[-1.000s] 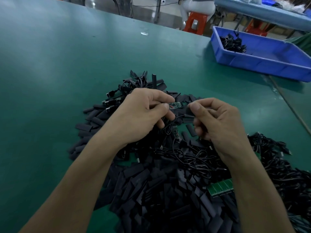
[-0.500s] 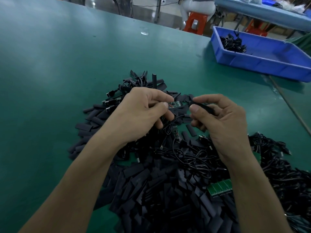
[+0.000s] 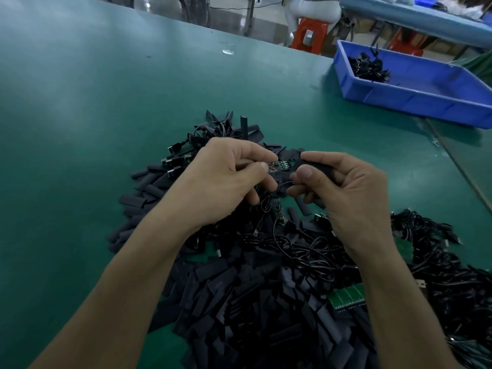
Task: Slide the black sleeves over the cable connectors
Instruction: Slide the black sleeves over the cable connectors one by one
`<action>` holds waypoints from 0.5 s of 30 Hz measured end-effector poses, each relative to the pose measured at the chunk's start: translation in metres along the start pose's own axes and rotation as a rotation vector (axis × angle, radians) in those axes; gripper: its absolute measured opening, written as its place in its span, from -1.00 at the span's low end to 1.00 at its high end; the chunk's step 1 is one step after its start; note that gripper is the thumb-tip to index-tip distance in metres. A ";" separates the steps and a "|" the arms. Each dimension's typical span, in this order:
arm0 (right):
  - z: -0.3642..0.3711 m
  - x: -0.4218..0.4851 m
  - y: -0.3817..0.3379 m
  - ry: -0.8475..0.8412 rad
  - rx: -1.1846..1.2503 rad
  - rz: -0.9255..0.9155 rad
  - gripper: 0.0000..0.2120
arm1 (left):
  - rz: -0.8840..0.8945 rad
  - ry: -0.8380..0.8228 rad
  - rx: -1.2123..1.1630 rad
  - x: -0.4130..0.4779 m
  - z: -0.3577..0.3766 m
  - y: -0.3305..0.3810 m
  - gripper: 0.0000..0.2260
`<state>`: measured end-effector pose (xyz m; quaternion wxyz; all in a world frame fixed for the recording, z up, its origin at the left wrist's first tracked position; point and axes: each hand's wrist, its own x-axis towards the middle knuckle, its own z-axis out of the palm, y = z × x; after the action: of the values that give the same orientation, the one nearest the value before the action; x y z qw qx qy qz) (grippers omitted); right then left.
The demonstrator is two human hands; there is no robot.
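Left hand (image 3: 226,179) grip pinches the connector board (image 3: 279,165) at its cable end, right hand (image 3: 346,187) pinches a black sleeve (image 3: 323,168) just beside its free end, above the sleeve pile (image 3: 253,302): keep the mouth open and aligned, push straight; green bench (image 3: 106,102), blue tray (image 3: 415,99) far right, orange stool (image 3: 308,33) behind.

Black sleeve (image 3: 320,167) held just beside connector board (image 3: 279,165)
Left grip (image 3: 226,179) pinches the board, right grip (image 3: 346,187) the sleeve, above a sleeve pile (image 3: 239,302) on the counter (image 3: 106,102)
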<state>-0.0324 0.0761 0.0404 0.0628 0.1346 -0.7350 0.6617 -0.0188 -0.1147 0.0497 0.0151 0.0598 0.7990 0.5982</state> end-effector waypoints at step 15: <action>0.007 -0.002 -0.001 0.033 0.062 0.003 -0.88 | 0.021 -0.039 -0.078 -0.002 -0.001 0.004 -0.82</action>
<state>-0.0291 0.0692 0.0403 0.0698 0.1246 -0.7131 0.6864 -0.0169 -0.1150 0.0537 0.0267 0.0792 0.7739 0.6278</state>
